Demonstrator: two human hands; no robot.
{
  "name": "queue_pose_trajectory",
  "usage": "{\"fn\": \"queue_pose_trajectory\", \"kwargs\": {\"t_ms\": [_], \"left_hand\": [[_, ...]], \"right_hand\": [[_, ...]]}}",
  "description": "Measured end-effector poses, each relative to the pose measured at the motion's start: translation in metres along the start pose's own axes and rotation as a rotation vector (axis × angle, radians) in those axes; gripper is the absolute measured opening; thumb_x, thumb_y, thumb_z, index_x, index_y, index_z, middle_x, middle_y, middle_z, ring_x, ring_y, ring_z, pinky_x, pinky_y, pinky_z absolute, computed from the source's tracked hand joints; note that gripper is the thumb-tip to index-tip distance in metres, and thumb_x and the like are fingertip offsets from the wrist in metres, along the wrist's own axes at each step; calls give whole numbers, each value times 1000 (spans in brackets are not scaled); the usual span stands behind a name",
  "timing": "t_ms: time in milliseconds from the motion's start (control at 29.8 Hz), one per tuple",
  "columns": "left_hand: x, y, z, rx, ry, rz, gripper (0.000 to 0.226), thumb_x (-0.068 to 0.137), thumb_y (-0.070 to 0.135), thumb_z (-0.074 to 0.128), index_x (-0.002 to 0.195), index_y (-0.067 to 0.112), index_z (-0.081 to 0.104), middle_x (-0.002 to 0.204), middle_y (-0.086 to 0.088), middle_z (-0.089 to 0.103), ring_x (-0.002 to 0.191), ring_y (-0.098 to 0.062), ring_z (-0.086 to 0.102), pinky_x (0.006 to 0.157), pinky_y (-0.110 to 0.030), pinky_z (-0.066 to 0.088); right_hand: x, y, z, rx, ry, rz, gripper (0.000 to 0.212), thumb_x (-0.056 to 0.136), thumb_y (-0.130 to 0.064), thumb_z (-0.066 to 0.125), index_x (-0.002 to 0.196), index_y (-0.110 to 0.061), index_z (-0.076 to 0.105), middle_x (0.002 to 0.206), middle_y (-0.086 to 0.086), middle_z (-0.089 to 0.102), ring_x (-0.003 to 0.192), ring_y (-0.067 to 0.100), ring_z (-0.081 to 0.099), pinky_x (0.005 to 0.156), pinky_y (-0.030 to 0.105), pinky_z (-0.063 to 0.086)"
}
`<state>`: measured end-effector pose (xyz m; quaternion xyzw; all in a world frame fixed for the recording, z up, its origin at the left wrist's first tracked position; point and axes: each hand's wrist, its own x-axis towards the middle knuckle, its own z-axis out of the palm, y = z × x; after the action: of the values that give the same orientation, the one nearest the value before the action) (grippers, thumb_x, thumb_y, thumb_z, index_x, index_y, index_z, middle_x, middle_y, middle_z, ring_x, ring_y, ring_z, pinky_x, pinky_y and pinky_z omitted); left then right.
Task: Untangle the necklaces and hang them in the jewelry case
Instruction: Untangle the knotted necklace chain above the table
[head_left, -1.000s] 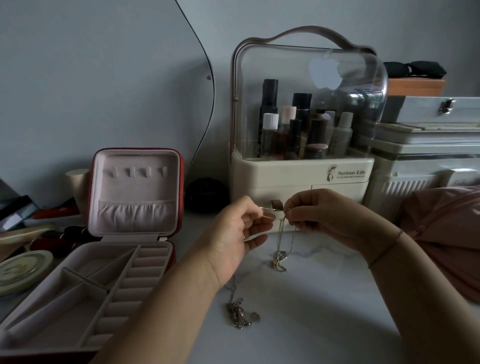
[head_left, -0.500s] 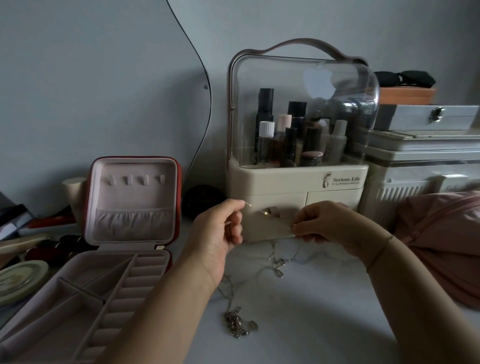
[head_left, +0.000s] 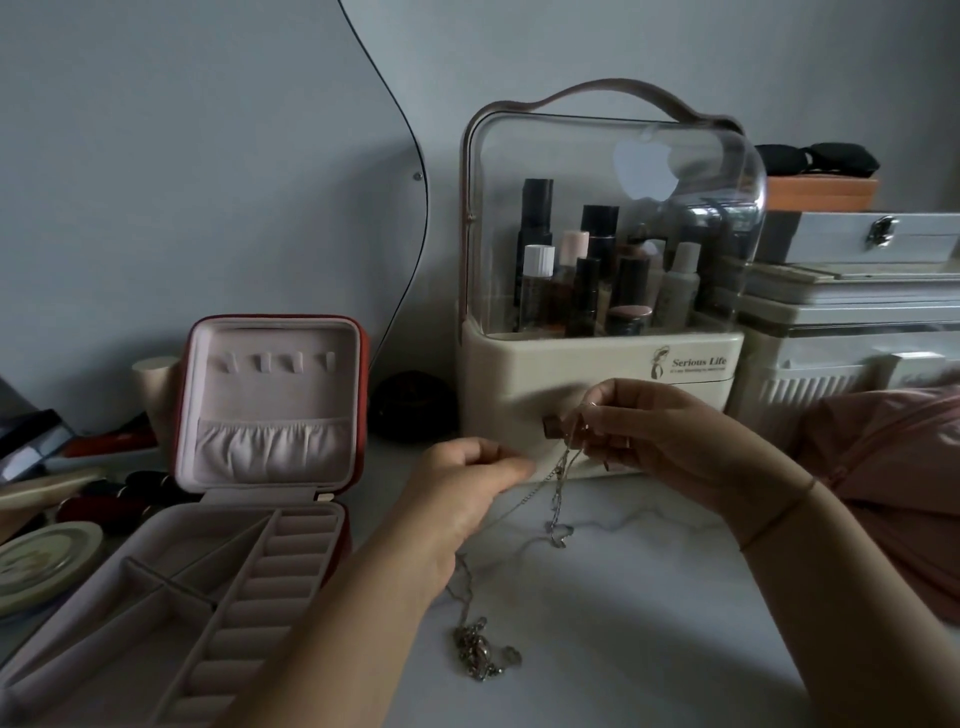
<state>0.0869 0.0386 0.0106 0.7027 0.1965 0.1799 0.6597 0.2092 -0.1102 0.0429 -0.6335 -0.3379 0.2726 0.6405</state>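
Note:
A thin silver necklace chain (head_left: 560, 480) hangs from my right hand (head_left: 654, 434), which pinches it near the top, its pendant (head_left: 558, 535) just above the table. My left hand (head_left: 462, 488) pinches another strand of the chain lower and to the left, pulling it sideways. A second tangled necklace (head_left: 478, 652) lies bunched on the white table in front of me. The red jewelry case (head_left: 270, 405) stands open at the left, its pink lid upright with several hooks (head_left: 275, 362) bare and its tray compartments showing nothing in them.
A cream cosmetic organizer (head_left: 602, 358) with a clear dome full of bottles stands right behind my hands. White boxes (head_left: 852, 312) are stacked at the right, pink fabric (head_left: 893, 467) below them. Small jars and a round tin (head_left: 41, 564) crowd the far left.
My left hand has dropped lower and left, drawing a strand away from my right hand. The camera has tilted up slightly. The bunched necklace on the table has not moved.

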Motion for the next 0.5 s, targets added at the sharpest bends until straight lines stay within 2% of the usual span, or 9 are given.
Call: {"fn": "queue_pose_trajectory", "kwargs": {"t_ms": [67,168,269,369,436,504], "left_hand": [[-1,0,1,33,5,18,4,78,17,73,79,16,69,47,16,53,42,4,44,45,-13,35],[-1,1,2,51,-8,27,8,77,16,74,83,17,69,60,11,55,51,3,48,53,-15,36],[-5,3,4,86,-108,30,16,75,19,77,90,20,72,64,8,55,42,7,47,51,-11,36],[-9,5,5,94,-203,12,20,75,20,76,94,20,73,78,5,66,45,11,51,48,-5,37],[-9,4,6,123,-213,-2,22,73,25,78,94,23,74,79,5,65,46,11,52,55,-13,38],[-7,3,5,132,-195,-3,24,71,28,79,94,26,73,70,6,55,40,6,46,55,-18,34]], "right_hand": [[1,1,3,-1,4,-18,13,74,-14,63,84,-8,59,80,8,67,71,15,64,70,27,52],[2,0,6,-5,8,-47,12,73,-14,64,83,-8,59,73,6,64,57,12,58,56,22,49],[2,0,8,-10,-13,-76,8,77,-13,63,82,-8,58,69,7,60,50,11,49,46,19,41],[3,0,9,-14,9,-92,8,76,-14,62,81,-10,58,67,8,58,46,9,45,42,17,35],[2,0,9,-6,22,-98,10,73,-18,64,79,-11,59,64,7,57,44,9,44,41,16,35],[2,-1,8,13,-10,-105,8,77,-17,66,78,-12,60,60,7,55,41,9,39,39,16,31]]}}
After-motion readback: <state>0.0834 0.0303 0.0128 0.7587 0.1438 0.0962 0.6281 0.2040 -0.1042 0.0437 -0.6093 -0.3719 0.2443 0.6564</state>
